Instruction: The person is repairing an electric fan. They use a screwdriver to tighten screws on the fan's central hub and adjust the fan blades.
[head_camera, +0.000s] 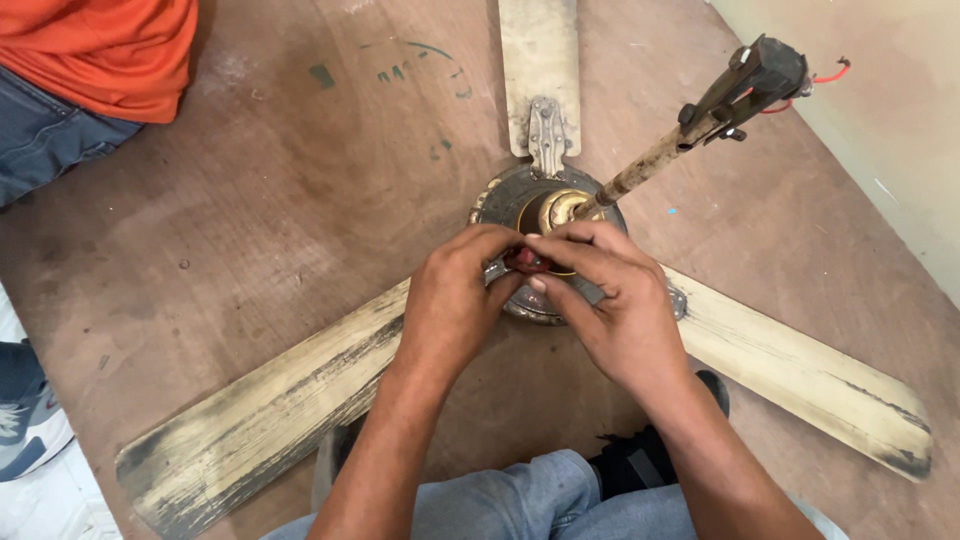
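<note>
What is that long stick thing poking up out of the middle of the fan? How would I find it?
Start at the old ceiling fan lying flat on the brown wooden board, with three worn cream blades. Look at its round metal hub, just above the person's two hands. The rusty rod rises from there toward the upper right; unlike the flat blades, it is thin and round, ending in a dark clamp with red wires.

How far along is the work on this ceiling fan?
Done: fan lies flat on the table, downrod attached. In hand: left hand and right hand pinch a small red part at the hub. Left: all three blades remain mounted.
</note>
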